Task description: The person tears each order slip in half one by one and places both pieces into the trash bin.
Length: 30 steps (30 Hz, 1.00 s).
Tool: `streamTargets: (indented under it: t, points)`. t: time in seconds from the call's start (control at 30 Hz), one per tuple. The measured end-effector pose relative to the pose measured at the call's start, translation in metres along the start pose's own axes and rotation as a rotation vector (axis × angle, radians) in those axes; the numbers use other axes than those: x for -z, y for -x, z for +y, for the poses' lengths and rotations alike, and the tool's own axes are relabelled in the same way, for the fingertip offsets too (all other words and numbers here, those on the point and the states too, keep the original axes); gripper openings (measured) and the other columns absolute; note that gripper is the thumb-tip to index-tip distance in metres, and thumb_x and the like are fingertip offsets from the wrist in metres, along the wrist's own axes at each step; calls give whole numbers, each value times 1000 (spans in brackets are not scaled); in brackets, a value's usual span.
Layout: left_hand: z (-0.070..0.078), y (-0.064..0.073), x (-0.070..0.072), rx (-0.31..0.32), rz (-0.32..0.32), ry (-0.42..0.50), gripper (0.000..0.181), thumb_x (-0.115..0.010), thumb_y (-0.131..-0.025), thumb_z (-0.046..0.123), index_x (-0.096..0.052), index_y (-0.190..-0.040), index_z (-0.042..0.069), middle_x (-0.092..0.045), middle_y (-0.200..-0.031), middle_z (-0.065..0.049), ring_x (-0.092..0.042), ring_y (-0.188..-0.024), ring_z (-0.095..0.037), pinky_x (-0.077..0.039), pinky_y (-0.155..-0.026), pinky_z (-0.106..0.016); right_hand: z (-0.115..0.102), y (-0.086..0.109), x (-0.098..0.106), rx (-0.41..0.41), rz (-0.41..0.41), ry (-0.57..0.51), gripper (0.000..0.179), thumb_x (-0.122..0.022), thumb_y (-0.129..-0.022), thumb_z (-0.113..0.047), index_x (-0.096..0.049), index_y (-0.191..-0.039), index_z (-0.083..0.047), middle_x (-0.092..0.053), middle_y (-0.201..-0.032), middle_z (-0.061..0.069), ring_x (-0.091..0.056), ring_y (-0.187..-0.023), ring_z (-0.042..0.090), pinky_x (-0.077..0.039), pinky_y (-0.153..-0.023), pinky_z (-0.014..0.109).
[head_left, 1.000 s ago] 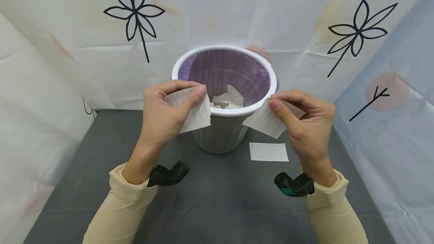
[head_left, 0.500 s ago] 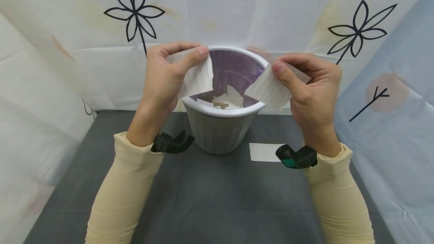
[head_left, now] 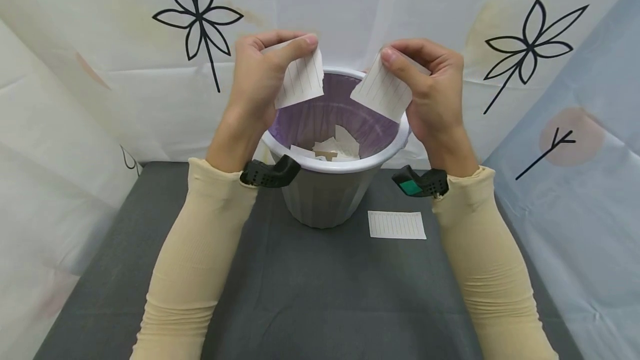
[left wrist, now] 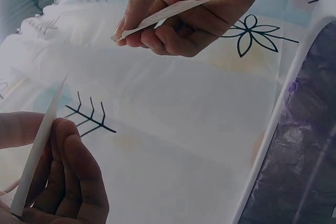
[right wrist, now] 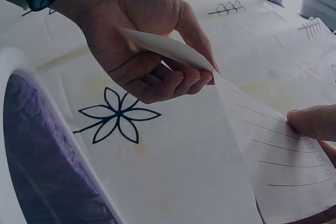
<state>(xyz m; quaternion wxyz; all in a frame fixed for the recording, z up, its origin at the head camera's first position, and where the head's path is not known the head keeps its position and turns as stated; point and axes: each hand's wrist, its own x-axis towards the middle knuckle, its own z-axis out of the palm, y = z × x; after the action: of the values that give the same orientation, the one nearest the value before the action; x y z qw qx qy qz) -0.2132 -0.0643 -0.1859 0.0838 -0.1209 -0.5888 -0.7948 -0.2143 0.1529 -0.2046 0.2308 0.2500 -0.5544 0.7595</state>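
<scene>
My left hand [head_left: 262,71] pinches a torn piece of lined paper [head_left: 302,79] between thumb and fingers, over the left part of the bin. On the other side my right hand [head_left: 427,82] pinches a second torn lined piece [head_left: 382,90], its ragged edge facing the first. Both pieces are apart and overlap the mouth of the trash bin [head_left: 335,166] in the head view. Small printed boxes show on the paper in the right wrist view [right wrist: 278,166]. Several paper scraps [head_left: 345,142] lie inside the bin on its purple liner [head_left: 340,104].
A whole lined slip of paper [head_left: 397,225] lies on the dark grey cloth [head_left: 320,282], right of the bin's base. White patterned fabric [head_left: 350,10] stands close behind the bin and at both sides.
Both hands have risen and moved farther back, from the near rim to above the bin. After swinging slightly right, the right hand has come inward. Each keeps its paper piece.
</scene>
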Motion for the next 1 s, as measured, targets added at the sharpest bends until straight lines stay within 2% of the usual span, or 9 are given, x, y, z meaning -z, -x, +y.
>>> streamTargets:
  t: [0.2,0.33,0.43,0.6,0.77,1.0]
  points:
    - [-9,-18,-2,59,21,56,3,-76,-88,4,-78,-87,2,-65,-98,-9,-60,-83,-17,-53,-58,-26,21,-16,-3,-146,-9,-111,11,-71,-85,12,-77,-83,2,-69,-82,10,-59,-81,20,-50,-66,28]
    - [-16,-29,-2,79,15,80,4,-74,-89,3,-77,-86,1,-64,-97,-7,-59,-84,-15,-52,-58,-25,36,-23,-3,-248,9,-134,13,-70,-86,13,-76,-83,2,-68,-82,9,-58,-81,19,-49,-64,28]
    - [-22,-35,-1,101,6,87,5,-74,-89,3,-77,-85,2,-64,-97,-6,-60,-81,-15,-52,-58,-24,48,-27,-2,-292,20,-126,17,-69,-86,15,-77,-82,1,-68,-81,8,-57,-84,17,-48,-64,26]
    - [-31,-44,-1,132,-3,107,5,-74,-89,1,-76,-86,2,-64,-94,-6,-60,-74,-14,-52,-57,-23,58,-31,0,-340,32,-98,22,-68,-88,15,-78,-80,-3,-67,-82,6,-56,-86,16,-47,-64,24]
    - [-41,-49,1,144,-14,128,5,-73,-89,-2,-75,-93,0,-65,-91,-7,-61,-70,-15,-53,-57,-23,63,-32,1,-368,38,-67,24,-67,-87,17,-77,-78,-3,-69,-78,5,-57,-82,15,-47,-63,24]
    - [-55,-53,6,187,-31,137,12,-70,-89,-6,-74,-87,5,-66,-87,-5,-62,-71,-15,-53,-59,-24,68,-31,5,-366,17,47,21,-70,-86,14,-78,-80,-5,-70,-80,3,-58,-82,15,-47,-66,24]
